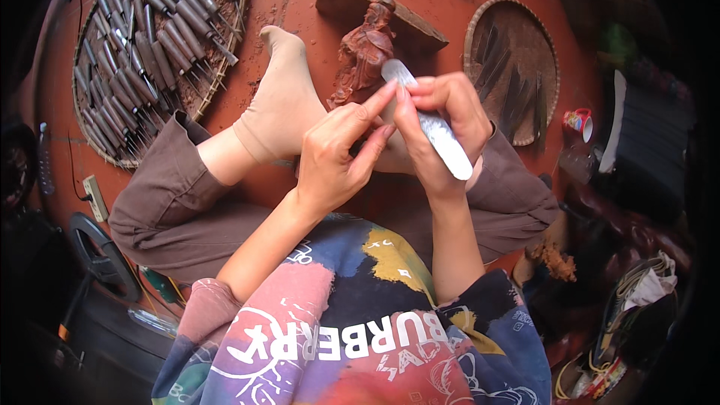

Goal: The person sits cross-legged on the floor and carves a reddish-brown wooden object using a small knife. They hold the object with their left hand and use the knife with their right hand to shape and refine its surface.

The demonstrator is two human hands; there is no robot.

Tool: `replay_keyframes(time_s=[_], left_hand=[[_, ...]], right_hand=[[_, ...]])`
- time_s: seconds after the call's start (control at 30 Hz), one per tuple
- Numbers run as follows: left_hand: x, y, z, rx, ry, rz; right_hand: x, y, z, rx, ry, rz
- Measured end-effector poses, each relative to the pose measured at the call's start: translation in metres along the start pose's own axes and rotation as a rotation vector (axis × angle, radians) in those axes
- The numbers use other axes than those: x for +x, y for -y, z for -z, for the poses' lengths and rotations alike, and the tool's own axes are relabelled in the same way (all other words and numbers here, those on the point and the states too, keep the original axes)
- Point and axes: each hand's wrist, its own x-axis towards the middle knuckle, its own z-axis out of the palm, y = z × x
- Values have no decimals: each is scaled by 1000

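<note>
While your right hand (454, 109) grips the white stick (450, 152) and your left hand (334, 146) has fingers apart, you seem mid-shaping the red statue (366, 52), so next aim steadily.

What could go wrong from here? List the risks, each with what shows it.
The white strip in the right hand could slip and mark the carved figure, which is close to its far end.
It might also catch the left hand, held right beside it.
The left trouser leg is near the basket of tools, so shifting could jostle them.
</note>
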Motion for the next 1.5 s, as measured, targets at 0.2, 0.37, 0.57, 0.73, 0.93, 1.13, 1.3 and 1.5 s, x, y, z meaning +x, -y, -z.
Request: replay_keyframes(time_s=[0.2, 0.37, 0.57, 0.73, 0.93, 1.13, 1.3, 1.5], left_hand=[[2, -12, 6, 123, 144, -53], [8, -13, 25, 346, -55, -16], [35, 6, 20, 143, 107, 375], [44, 10, 4, 111, 91, 397], [38, 17, -2, 339, -14, 120], [32, -33, -22, 8, 203, -209], [52, -43, -51, -78, 242, -73], [67, -30, -51, -46, 158, 76]], right_hand=[[-12, -2, 19, 122, 7, -239], [-3, -30, 71, 519, -149, -446], [33, -89, 149, 287, 85, -871], [38, -105, 149, 495, 72, -908], [25, -128, 132, 774, 203, -816], [61, -123, 79, 980, 282, -785], [93, -95, 12, 992, 292, -751], [100, -83, -9, 852, 414, -865]])
